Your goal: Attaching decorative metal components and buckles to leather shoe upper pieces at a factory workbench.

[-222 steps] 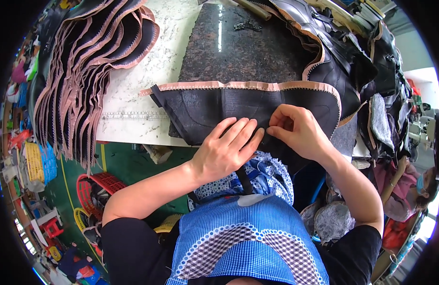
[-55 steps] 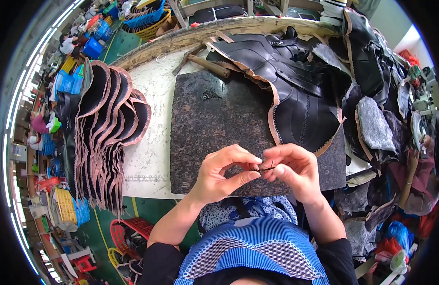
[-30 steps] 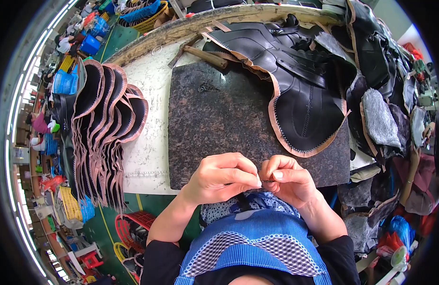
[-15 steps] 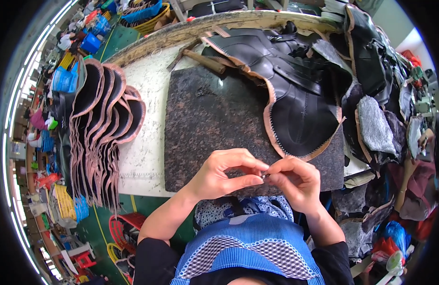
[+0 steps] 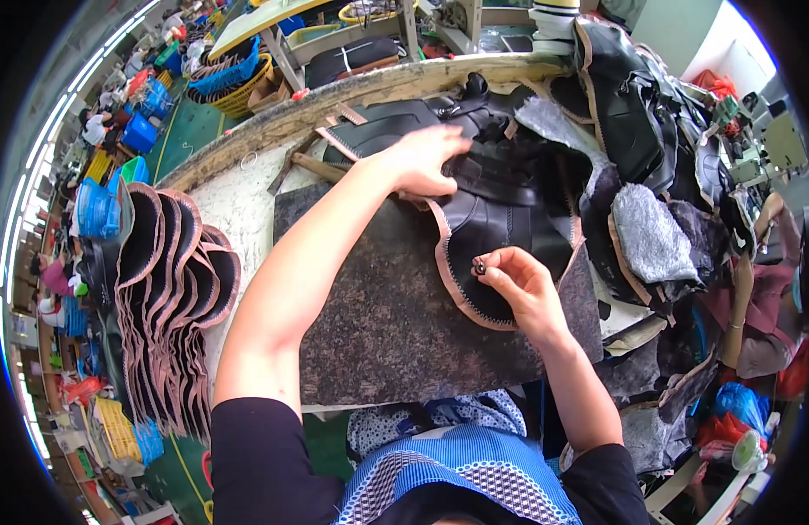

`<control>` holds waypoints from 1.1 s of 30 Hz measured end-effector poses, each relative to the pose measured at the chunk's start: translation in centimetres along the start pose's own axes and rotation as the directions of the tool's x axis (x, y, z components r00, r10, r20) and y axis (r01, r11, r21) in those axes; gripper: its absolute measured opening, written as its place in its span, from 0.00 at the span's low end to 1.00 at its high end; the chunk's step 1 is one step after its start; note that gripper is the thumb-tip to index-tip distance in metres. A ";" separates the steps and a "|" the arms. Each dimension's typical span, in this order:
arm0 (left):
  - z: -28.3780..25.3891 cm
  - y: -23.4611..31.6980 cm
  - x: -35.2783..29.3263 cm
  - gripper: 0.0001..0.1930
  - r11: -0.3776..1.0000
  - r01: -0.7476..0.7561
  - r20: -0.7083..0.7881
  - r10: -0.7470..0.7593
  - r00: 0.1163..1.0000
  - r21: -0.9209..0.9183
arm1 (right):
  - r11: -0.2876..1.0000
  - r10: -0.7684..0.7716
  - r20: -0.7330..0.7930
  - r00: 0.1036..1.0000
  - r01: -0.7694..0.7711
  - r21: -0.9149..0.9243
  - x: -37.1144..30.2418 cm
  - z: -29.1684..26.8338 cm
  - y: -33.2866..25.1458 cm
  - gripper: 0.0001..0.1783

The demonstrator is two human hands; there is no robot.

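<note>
My right hand (image 5: pixel 529 293) pinches a small dark round piece (image 5: pixel 480 266) between thumb and fingertips, just above the near end of a black leather boot upper (image 5: pixel 514 229). That upper has a tan border with zigzag stitching and rests partly on a dark speckled stone slab (image 5: pixel 396 328). Farther off, my left hand (image 5: pixel 426 162) reaches over the upper's strap area with its fingers spread, somewhat blurred. Whether its fingers touch the leather, I cannot tell. Beside my left forearm lies a hammer (image 5: pixel 320 167), its wooden handle partly covered.
A stack of black pieces with pinkish edges (image 5: pixel 172 289) hangs over the table's left side. More black uppers (image 5: pixel 628 114) and grey fleecy linings (image 5: pixel 654 236) pile up on the right. A worn wooden rail (image 5: pixel 352 83) borders the far edge. Another person's arm (image 5: pixel 737 306) shows at far right.
My hands, together at the slab's near edge before, have parted. The left has stretched far forward over the upper; the right has lifted forward with the small round piece. The view has shifted.
</note>
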State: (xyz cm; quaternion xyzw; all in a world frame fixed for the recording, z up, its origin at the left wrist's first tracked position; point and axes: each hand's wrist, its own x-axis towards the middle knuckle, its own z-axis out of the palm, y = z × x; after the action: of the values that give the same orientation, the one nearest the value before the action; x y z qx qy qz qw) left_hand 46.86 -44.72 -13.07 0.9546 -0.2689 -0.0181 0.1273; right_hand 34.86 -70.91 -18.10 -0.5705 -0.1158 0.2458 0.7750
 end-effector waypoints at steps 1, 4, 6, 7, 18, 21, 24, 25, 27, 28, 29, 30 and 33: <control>0.0 -0.1 0.9 0.41 0.985 0.145 0.216 -0.122 0.969 -0.093 | 0.998 -0.023 -0.024 0.999 0.022 -0.051 -0.2 -0.8 0.3 0.05; -1.5 0.2 1.3 0.38 0.991 0.131 0.323 -0.118 0.939 -0.018 | 0.996 -0.039 -0.062 0.997 0.034 -0.085 -1.1 -1.6 0.5 0.04; -1.5 0.2 0.3 0.36 0.984 0.056 0.159 -0.083 0.984 0.168 | 0.988 -0.075 -0.050 0.996 0.067 -0.139 -1.3 -1.3 0.1 0.04; -1.0 0.3 -0.5 0.30 0.954 -0.094 -0.093 0.125 0.988 0.285 | 0.988 -0.076 -0.044 0.996 0.069 -0.136 -1.3 -1.2 0.2 0.04; -5.6 11.9 -12.1 0.15 0.463 0.468 0.448 -0.161 0.880 -0.753 | 0.984 -0.178 0.013 0.984 0.178 -0.009 -5.9 1.9 -5.6 0.05; -2.7 13.4 -15.3 0.15 0.269 0.493 0.457 -0.190 0.869 -0.827 | 0.999 -0.029 0.069 0.997 0.028 0.015 -7.7 2.9 -3.7 0.05; -0.4 14.8 -17.6 0.15 0.191 0.478 0.428 -0.251 0.868 -0.857 | 0.998 0.067 0.092 0.994 -0.065 -0.022 -9.7 3.7 -2.4 0.06; 0.0 15.3 -18.2 0.15 0.187 0.457 0.400 -0.274 0.874 -0.870 | 0.996 0.070 0.076 0.995 -0.066 -0.056 -10.0 3.8 -1.9 0.06; 0.4 16.2 -19.1 0.15 0.167 0.444 0.378 -0.317 0.870 -0.880 | 0.988 0.084 0.060 0.995 -0.075 -0.138 -10.4 4.1 -1.7 0.05; 0.6 16.5 -19.4 0.15 0.162 0.447 0.385 -0.312 0.869 -0.880 | 0.987 0.091 0.054 0.994 -0.082 -0.138 -10.5 4.2 -1.7 0.05; 0.7 16.8 -19.7 0.15 0.163 0.439 0.373 -0.325 0.869 -0.883 | 0.976 0.056 0.085 0.995 -0.036 -0.216 -10.7 4.2 -1.6 0.05; 0.8 17.2 -20.0 0.15 0.166 0.430 0.358 -0.338 0.870 -0.888 | 0.956 0.022 0.121 0.992 0.014 -0.292 -10.8 4.2 -1.6 0.05; 1.3 17.8 -20.8 0.15 0.167 0.404 0.335 -0.332 0.882 -0.899 | 0.926 0.056 0.146 0.988 0.003 -0.377 -11.4 4.7 -2.5 0.06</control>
State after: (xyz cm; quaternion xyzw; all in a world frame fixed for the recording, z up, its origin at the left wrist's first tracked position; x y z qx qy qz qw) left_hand 19.90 -48.87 -10.49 0.7167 0.0320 -0.2344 0.6560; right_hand 23.62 -73.44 -13.13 -0.6892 -0.2123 0.2728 0.6368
